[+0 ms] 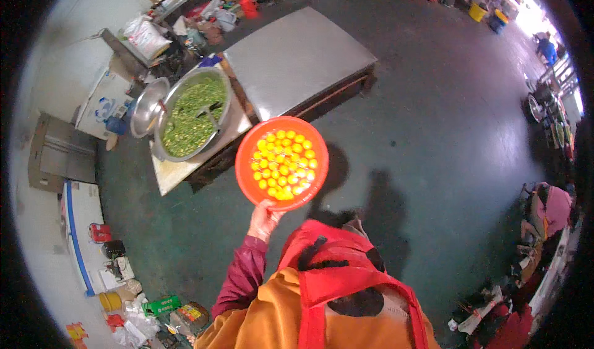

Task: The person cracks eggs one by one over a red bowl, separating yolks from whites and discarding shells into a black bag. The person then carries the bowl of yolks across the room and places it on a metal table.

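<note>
My left hand (pixel 264 220) grips the near rim of a round orange-red plastic basin (pixel 242 177). Many raw egg yolks (pixel 283 163) lie in clear egg white inside it. The basin is held out over the floor, by the near corner of a metal-topped table (pixel 306 56). My right hand is out of view. Ahead and to the left, a large steel bowl (pixel 162 151) of chopped greens (pixel 195 121) stands on a pale board (pixel 164 179). A metal scoop-like tool (pixel 211 117) lies in the greens.
An empty-looking steel bowl (pixel 144 100) sits beside the large one. White sacks (pixel 146 38) and clutter line the wall at upper left. A white chest-like appliance (pixel 88 223) stands at far left. A person in blue (pixel 546 49) is at the far right, near a bright opening.
</note>
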The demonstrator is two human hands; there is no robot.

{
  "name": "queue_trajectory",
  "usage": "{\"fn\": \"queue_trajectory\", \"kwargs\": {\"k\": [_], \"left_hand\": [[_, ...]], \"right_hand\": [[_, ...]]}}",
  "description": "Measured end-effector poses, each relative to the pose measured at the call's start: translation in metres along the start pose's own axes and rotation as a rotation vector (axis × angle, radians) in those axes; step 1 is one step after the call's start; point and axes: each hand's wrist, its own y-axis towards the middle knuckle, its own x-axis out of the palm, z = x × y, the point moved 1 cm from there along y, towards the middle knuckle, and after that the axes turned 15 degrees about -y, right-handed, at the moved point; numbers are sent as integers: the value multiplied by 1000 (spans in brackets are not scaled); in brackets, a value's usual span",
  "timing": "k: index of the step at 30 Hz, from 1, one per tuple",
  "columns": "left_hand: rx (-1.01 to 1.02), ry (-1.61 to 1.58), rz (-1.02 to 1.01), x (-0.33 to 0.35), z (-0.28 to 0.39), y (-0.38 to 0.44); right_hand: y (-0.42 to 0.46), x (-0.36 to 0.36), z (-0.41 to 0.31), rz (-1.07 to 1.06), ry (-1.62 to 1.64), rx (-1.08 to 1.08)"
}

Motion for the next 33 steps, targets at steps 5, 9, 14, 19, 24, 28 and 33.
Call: {"fn": "queue_trajectory", "kwargs": {"k": [5, 9, 14, 19, 24, 28, 33], "left_hand": [[-62, -107, 52, 5, -9, -2], [-16, -104, 58, 16, -9, 8], [-3, 14, 6, -14, -3, 24], [-146, -32, -99, -66, -7, 74], [-20, 45, -138, -28, -7, 41], [-47, 22, -137, -54, 8, 64], [-110, -6, -161, -37, -5, 51]], "right_hand": [[26, -32, 14, -9, -27, -106], [62, -92, 3, 515, 116, -284], [68, -171, 62, 415, 618, -58], [43, -124, 228, 588, 139, 21], [-91, -37, 208, 322, 201, 220], [-124, -4, 193, 252, 191, 211], [-152, 43, 212, 214, 201, 243]]}}
